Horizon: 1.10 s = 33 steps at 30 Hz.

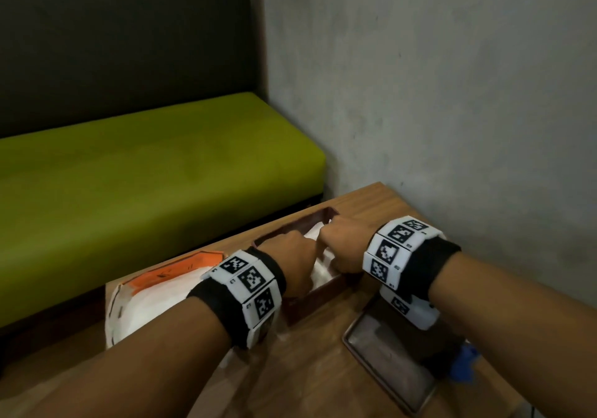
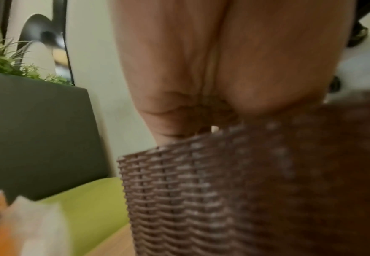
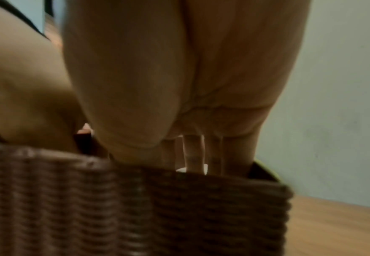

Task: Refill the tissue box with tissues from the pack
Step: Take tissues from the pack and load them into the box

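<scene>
A brown woven tissue box (image 1: pixel 292 224) stands open on the wooden table (image 1: pixel 307 375), with white tissues (image 1: pixel 323 267) inside it. Both my hands reach down into the box from above. My left hand (image 1: pixel 294 256) is at the box's left half and my right hand (image 1: pixel 340 248) at its right half, both touching the tissues. In the right wrist view my right hand's fingers (image 3: pixel 193 155) run straight down past the box's rim (image 3: pixel 135 207) onto a white tissue (image 3: pixel 205 168). My left hand's fingertips are hidden behind the box wall (image 2: pixel 223 190). The orange and white tissue pack (image 1: pixel 155 291) lies left of the box.
A flat dark lid with a metal rim (image 1: pixel 387 353) lies on the table under my right wrist, with a blue object (image 1: pixel 465 364) beside it. A green bench (image 1: pixel 145 175) runs beyond the table's far edge. A grey wall (image 1: pixel 452 94) closes the right side.
</scene>
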### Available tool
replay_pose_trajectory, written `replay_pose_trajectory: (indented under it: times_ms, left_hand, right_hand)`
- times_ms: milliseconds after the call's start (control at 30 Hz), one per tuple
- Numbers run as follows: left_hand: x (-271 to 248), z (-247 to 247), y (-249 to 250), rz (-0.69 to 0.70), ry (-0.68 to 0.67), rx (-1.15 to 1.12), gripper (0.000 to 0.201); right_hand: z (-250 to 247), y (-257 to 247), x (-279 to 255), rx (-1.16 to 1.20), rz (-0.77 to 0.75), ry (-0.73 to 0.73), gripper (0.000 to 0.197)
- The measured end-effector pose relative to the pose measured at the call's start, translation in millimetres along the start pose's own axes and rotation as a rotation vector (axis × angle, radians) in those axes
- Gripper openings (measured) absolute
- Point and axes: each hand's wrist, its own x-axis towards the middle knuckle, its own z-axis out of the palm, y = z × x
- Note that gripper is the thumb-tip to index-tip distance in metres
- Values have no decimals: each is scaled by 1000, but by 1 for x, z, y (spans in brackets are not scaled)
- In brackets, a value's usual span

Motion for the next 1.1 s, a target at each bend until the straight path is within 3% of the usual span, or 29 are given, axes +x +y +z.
replay_pose_trajectory:
  times_ms: [133, 300, 567, 800, 866, 933, 1100]
  left_hand:
    - [-4, -6, -6, -215, 183, -35, 26]
    - [2, -1, 4, -241, 152, 81, 22]
    - [2, -4, 2, -333, 208, 59, 22]
    - [1, 7, 8, -268, 158, 199, 24]
    - [-1, 5, 7, -258, 212, 167, 22]
    - [-3, 2, 3, -228, 283, 83, 23]
    - [1, 6, 1, -123, 59, -48, 35]
  right_hand:
    - [-11, 11, -27, 62, -45, 202, 14]
    - [1, 18, -45, 147, -67, 151, 27]
    - [4, 26, -38, 199, -112, 142, 23]
    - [4, 24, -38, 195, -95, 139, 23]
    - [-1, 20, -36, 176, -93, 149, 18]
    - [-6, 15, -29, 150, -100, 170, 26]
    - [-2, 4, -9, 39, -50, 49, 37]
